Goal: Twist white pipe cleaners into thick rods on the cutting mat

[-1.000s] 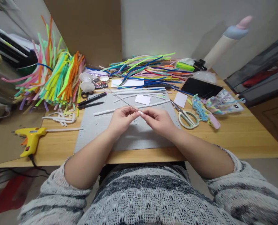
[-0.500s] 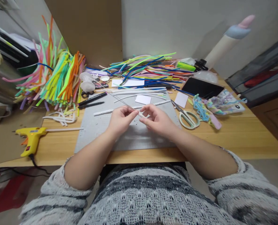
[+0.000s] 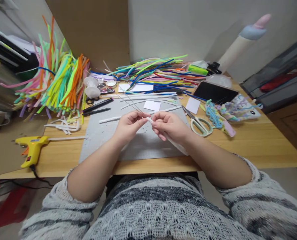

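Observation:
My left hand (image 3: 129, 126) pinches thin wires (image 3: 132, 102) that stick out toward the upper left, along with one end of a white fuzzy stem (image 3: 150, 119). Close beside it, my right hand (image 3: 170, 126) has its thumb and fingers closed on the same white stem, whose tail (image 3: 177, 145) appears to hang below the palm toward the mat's front edge. Both hands are just above the grey mat (image 3: 138, 146). Behind them a long white stem (image 3: 109, 119) lies across the mat, partly hidden by the fingers.
A yellow glue gun (image 3: 32, 146) lies at the left, below colored stems (image 3: 63, 83). Scissors (image 3: 201, 126), a phone (image 3: 215, 92) and a small white card (image 3: 193, 105) are at the right. Black pens (image 3: 98, 106) rest on the mat's left side; more stems (image 3: 161, 73) lie behind.
My right hand's fingers have closed more around the white stem, and its tail now shows below the palm. The wires in my left hand point more steeply upward.

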`<state>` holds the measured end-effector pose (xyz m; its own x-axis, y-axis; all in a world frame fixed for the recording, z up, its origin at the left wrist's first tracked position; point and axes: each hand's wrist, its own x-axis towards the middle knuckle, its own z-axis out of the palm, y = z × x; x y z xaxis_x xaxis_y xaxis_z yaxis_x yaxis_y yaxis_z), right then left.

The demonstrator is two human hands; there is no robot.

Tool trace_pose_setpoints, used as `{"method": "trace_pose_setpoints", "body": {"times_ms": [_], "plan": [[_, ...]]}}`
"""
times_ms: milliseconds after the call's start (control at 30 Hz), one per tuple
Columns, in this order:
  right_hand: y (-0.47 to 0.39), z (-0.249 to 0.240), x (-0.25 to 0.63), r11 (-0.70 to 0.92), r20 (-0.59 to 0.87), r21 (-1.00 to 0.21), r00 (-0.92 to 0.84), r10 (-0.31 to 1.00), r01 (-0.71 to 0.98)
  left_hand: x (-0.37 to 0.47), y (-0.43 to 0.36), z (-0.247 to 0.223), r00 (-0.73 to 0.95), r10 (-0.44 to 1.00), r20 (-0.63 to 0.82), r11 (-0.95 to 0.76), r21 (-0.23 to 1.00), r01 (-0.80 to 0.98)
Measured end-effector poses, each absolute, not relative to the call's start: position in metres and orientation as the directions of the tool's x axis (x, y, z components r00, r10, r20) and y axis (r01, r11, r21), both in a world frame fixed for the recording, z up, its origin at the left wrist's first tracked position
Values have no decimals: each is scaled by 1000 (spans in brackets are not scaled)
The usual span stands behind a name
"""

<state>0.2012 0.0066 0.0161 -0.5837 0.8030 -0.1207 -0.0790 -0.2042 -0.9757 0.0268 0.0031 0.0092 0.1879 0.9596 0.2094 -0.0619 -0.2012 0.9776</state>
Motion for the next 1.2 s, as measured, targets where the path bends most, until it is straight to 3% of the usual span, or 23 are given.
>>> {"method": "trace_pose_setpoints", "body": {"times_ms": [133, 233, 300, 367, 400, 467, 533, 600, 700, 800, 967, 1100, 1200], "plan": [[15, 17, 205, -613, -263, -781, -830, 493, -117, 24, 2, 10, 275, 925, 263, -264, 964, -34], [14, 15, 204, -628, -279, -773, -841, 464, -90, 25, 2, 10, 252, 937, 243, -241, 970, -41], [10, 12, 201, -440, -250, -896, -742, 622, -68, 26, 2, 9, 184, 964, 194, -193, 981, -22], [4, 9, 199, -76, -92, -996, -548, 832, 52, 28, 1, 6, 99, 987, 129, -131, 991, 14], [1, 7, 198, 129, 39, -977, -452, 891, 171, 29, 1, 5, 62, 993, 100, -102, 994, 31], [-3, 3, 197, 438, 298, -793, -359, 885, 423, 32, 0, 3, 20, 998, 64, -65, 997, 46], [-7, 1, 198, 564, 417, -614, -380, 826, 552, 34, -1, 1, 28, 997, 71, -72, 997, 28], [-8, 1, 198, 575, 425, -615, -387, 818, 540, 34, -1, 2, 59, 990, 125, -124, 992, -7], [-5, 5, 198, 407, 269, -850, -388, 881, 334, 31, 0, 5, 120, 968, 222, -223, 975, -7], [-1, 10, 197, 77, 45, -996, -471, 881, 49, 27, 1, 8, 183, 950, 254, -255, 967, -15], [3, 14, 200, -329, -113, -923, -677, 727, -199, 26, 2, 4, 265, 947, 180, -136, 975, -178], [8, 13, 202, -563, -189, -801, -805, 563, -206, 27, 1, 3, 297, 949, 109, -48, 978, -204], [9, 11, 201, -603, -216, -776, -820, 531, -186, 28, 0, 6, 273, 955, 116, -69, 982, -175]]}}
